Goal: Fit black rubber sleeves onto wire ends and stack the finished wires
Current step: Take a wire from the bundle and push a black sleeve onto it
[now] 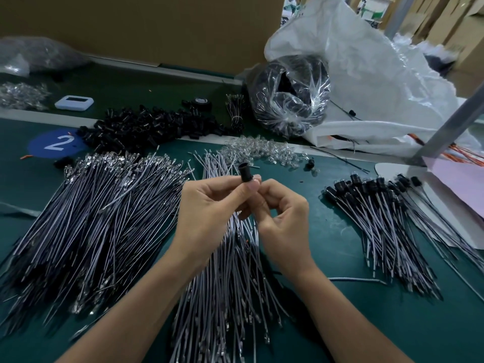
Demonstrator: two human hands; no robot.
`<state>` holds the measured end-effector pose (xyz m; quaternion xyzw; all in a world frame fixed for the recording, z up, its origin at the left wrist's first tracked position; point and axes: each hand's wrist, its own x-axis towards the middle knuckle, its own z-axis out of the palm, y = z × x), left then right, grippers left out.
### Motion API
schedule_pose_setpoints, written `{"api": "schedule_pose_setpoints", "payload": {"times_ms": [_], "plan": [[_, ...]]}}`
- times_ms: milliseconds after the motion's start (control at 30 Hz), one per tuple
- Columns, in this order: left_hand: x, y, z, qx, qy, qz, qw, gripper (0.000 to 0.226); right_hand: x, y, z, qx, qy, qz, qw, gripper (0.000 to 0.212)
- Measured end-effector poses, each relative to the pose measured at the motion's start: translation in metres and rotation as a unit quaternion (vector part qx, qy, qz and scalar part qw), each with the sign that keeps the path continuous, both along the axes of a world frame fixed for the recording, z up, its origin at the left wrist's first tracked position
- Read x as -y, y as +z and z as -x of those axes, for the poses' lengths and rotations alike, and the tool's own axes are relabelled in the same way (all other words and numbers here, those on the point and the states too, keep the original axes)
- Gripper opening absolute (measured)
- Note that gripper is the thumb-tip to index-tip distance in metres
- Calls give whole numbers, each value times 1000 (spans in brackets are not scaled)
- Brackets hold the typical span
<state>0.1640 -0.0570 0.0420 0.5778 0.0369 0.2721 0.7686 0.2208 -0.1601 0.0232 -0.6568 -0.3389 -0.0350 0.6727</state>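
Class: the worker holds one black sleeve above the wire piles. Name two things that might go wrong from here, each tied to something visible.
1. The black sleeve is pinched only at its lower end between the left hand and right hand; it may slip into the centre wire pile below and be hard to spot.
2. Both forearms cross that loose pile, so a reach toward the finished stack might drag wires askew.

surface [340, 247]: dark green
sleeve [245, 173]: black
wires [86, 218]: grey-white (metal tips silvery)
disc [56, 142]: blue, white "2"
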Motion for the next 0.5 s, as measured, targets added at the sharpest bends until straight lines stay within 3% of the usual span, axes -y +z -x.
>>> {"api": "schedule_pose_setpoints", "payload": {"times_ms": [333,500], "plan": [[2,0,2,19,32,39,999,14,-6,-3,8,0,27,-9,1000,10],[5,0,1,0,22,59,998,14,-5,-5,7,38,-14,23,999,11]]}}
